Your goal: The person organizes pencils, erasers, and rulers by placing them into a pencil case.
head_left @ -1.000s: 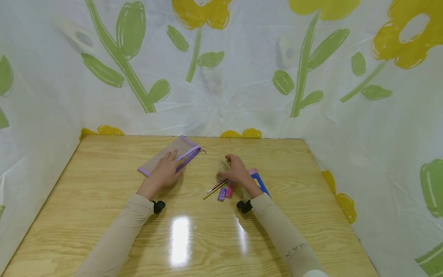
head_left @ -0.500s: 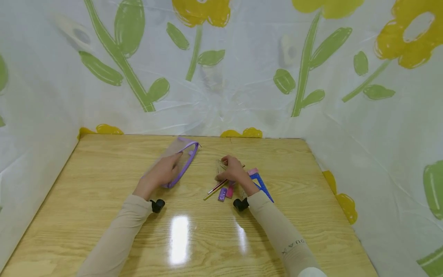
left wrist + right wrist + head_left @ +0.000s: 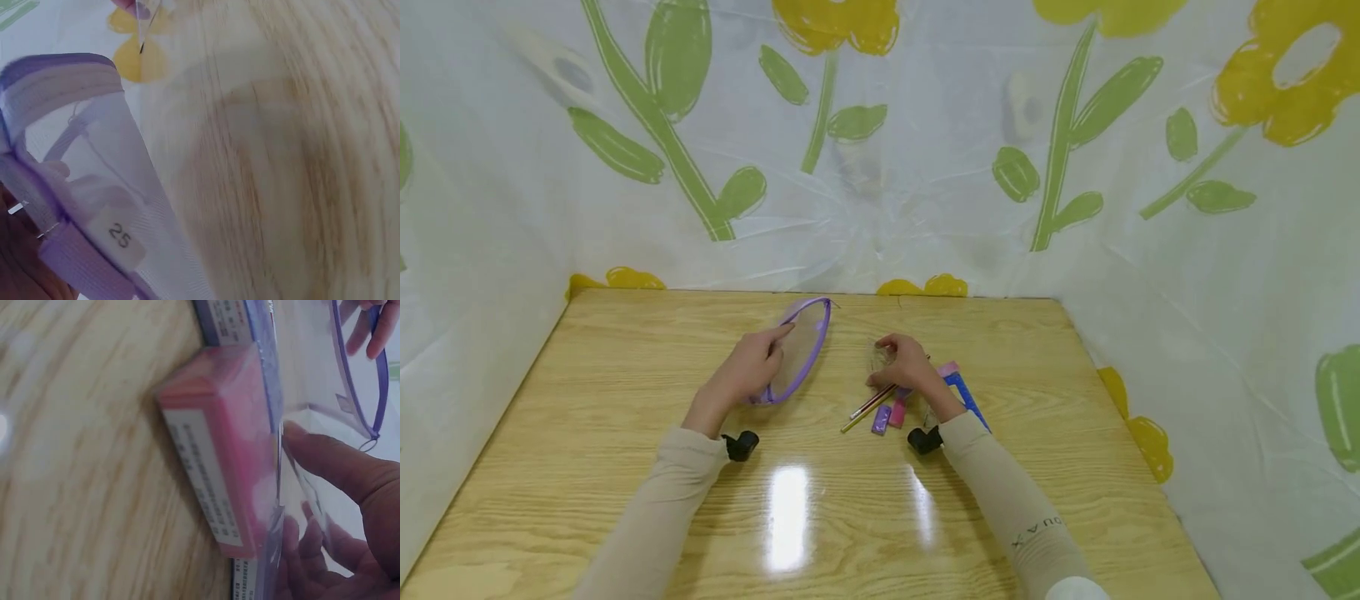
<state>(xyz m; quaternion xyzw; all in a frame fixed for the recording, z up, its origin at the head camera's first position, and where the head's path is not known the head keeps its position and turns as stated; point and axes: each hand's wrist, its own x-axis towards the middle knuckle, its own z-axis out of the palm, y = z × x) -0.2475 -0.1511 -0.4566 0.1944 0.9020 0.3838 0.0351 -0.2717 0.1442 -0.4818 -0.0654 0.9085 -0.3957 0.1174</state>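
My left hand [image 3: 747,367] holds the mesh zip pouch [image 3: 814,360] with purple trim at its near side, its index finger along the rim. The pouch's mouth gapes toward the right; a label reading 25 [image 3: 117,236] shows through the mesh in the left wrist view. To the right, my right hand [image 3: 913,367] pinches a thin clear plastic piece [image 3: 879,360] between thumb and fingers. Its exact kind I cannot tell. Under and beside that hand lie pencils [image 3: 872,407], a purple wrapped eraser [image 3: 882,420] and a pink wrapped eraser [image 3: 240,450].
A blue set square [image 3: 967,398] lies right of the right wrist, with a small pink item [image 3: 949,368] at its far end. The wooden table [image 3: 850,517] ends at a white flowered curtain [image 3: 880,225] at the back and sides.
The pouch, which lay flat under my left hand, is now raised and its mouth spread wide toward the right. My right hand stays by the pencils with the clear piece.
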